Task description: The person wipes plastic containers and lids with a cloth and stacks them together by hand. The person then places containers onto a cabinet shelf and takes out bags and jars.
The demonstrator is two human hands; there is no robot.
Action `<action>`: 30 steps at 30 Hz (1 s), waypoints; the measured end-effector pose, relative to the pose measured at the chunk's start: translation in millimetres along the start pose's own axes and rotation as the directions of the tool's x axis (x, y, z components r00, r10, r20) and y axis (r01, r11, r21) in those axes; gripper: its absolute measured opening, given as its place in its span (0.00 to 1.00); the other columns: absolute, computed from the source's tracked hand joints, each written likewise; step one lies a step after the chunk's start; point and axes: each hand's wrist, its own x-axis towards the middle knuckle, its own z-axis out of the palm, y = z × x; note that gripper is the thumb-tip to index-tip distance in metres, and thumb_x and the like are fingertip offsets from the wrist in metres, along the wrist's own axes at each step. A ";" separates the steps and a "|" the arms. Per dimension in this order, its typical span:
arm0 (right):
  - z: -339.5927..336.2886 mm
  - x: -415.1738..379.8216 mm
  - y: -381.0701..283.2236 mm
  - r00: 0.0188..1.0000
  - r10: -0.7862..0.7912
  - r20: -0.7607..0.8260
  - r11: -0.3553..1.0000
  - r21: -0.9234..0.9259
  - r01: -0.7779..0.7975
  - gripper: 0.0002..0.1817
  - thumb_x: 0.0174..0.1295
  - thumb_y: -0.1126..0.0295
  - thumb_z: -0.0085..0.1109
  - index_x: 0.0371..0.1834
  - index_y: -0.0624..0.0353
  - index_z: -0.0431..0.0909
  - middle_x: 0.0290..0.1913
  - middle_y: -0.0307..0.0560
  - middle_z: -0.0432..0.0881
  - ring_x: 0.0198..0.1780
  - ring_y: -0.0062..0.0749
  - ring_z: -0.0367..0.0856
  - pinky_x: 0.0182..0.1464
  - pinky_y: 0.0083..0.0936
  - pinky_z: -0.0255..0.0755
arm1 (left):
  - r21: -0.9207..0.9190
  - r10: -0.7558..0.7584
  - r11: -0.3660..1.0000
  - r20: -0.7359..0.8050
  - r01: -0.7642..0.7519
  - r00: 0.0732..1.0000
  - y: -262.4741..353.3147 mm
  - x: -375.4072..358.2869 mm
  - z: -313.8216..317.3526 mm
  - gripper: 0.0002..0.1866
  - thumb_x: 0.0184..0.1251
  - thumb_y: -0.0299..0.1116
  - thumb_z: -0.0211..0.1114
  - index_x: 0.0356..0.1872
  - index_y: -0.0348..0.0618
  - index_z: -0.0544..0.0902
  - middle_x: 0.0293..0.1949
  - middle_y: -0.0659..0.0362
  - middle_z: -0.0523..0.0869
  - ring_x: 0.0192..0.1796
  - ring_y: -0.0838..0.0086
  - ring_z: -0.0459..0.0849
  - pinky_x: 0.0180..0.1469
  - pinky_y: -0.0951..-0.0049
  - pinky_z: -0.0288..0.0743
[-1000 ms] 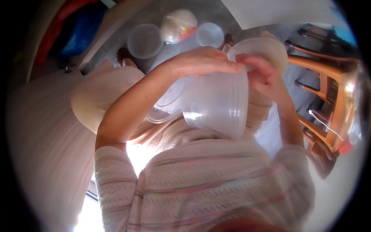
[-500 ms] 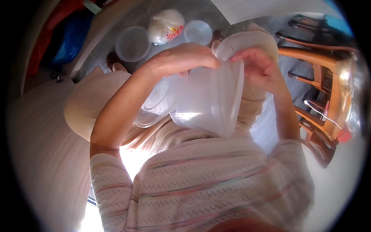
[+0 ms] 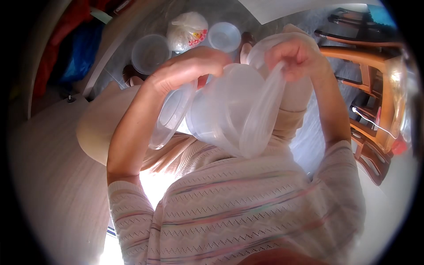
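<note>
My left hand [image 3: 198,64] is curled over the upper side of a translucent round plastic tub [image 3: 225,106], which lies tilted sideways above my lap. A clear round lid [image 3: 170,115] with a raised rim hangs under the same hand, left of the tub; the grip on it is partly hidden. My right hand [image 3: 296,55] pinches the upper edge of a thin, cloudy plastic piece [image 3: 264,115] at the tub's right end. That piece slants down toward my sweater, and I cannot tell whether it is a lid or a bag.
On the grey floor ahead stand two more round tubs [image 3: 151,54] [image 3: 224,37], with a tied white plastic bag [image 3: 187,31] between them. Wooden chairs [image 3: 375,64] are at the right. A blue bag [image 3: 84,46] lies in an open compartment at upper left, beside a pale wooden panel [image 3: 48,168].
My right hand has moved up and slightly right, drawing the cloudy piece away from the tub's end. My left hand has shifted left, and the clear lid has turned more edge-on.
</note>
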 end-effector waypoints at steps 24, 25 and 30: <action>-13.8 7.1 28.1 0.888 0.238 -0.393 0.957 -0.061 -0.283 0.12 0.59 0.64 0.53 0.36 0.63 0.76 0.27 0.35 0.75 0.25 0.15 0.69 0.27 0.13 0.64 | 0.571 0.276 0.820 -0.458 0.041 0.845 -25.1 -22.9 -23.3 0.16 0.42 0.25 0.56 0.37 0.35 0.77 0.23 0.54 0.78 0.24 0.78 0.76 0.29 0.76 0.70; -9.0 19.7 33.1 0.874 0.312 -0.373 0.937 -0.031 -0.348 0.13 0.59 0.62 0.54 0.36 0.62 0.77 0.25 0.34 0.75 0.24 0.15 0.69 0.27 0.15 0.64 | 0.602 0.274 0.794 -0.471 0.079 0.839 -26.9 -21.9 -19.4 0.15 0.42 0.26 0.56 0.36 0.36 0.77 0.22 0.53 0.78 0.23 0.75 0.77 0.29 0.73 0.70; 37.7 76.1 61.0 0.963 -0.027 -0.269 0.714 -0.679 -0.170 0.12 0.55 0.63 0.56 0.42 0.47 0.77 0.24 0.39 0.79 0.25 0.23 0.76 0.29 0.21 0.68 | 0.736 0.310 0.657 -0.458 0.160 0.833 -50.6 -3.4 -5.7 0.13 0.44 0.26 0.55 0.35 0.39 0.76 0.31 0.48 0.81 0.36 0.53 0.79 0.41 0.59 0.71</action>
